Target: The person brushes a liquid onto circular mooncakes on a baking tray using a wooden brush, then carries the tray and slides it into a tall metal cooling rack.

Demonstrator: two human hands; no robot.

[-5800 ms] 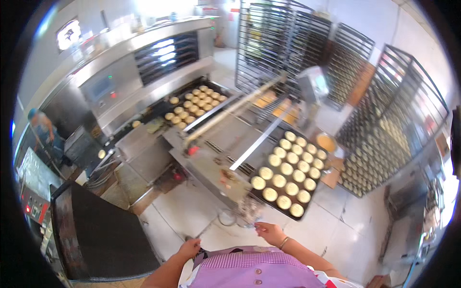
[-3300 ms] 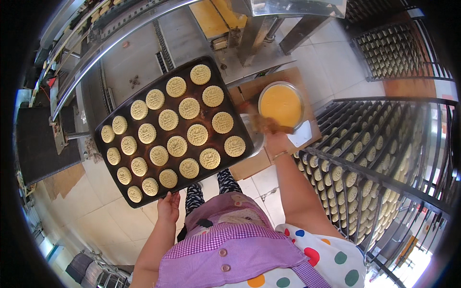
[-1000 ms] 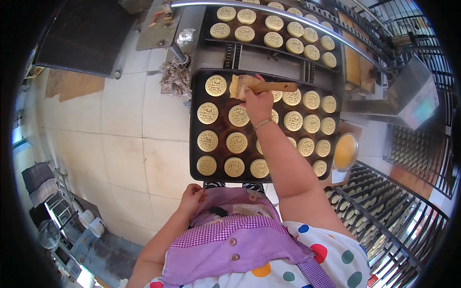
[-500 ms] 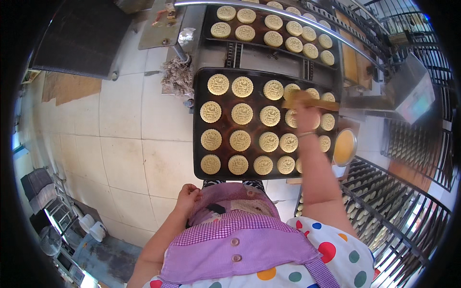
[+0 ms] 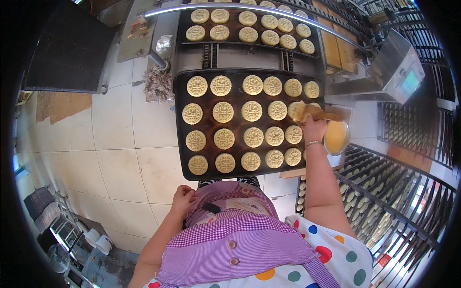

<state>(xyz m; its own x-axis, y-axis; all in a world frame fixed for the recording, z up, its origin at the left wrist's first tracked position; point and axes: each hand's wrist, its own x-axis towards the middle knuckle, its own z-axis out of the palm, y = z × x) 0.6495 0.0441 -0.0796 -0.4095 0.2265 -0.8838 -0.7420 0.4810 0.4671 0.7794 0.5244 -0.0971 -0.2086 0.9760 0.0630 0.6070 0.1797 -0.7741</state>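
Note:
A dark baking tray lies before me with rows of round, pale mooncakes stamped on top. My right hand grips a flat wooden-handled pastry brush over the tray's right side. The bristles are over a mooncake in the second row from the far edge and partly hide it; my hand and forearm cover others near the right edge. Beside that edge stands a round bowl of yellow liquid. My left hand hangs by my purple apron, its fingers curled with nothing seen in them.
Beyond a metal bar, a second tray of mooncakes rests on chain tracks. A control box with a screen stands at the right. Racks filled with mooncakes are at the lower right. Tiled floor stretches leftward.
My right hand and the brush have come nearer to me and toward the tray's right edge. The whole view has shifted, so the tray appears further left. My left hand stays by the apron.

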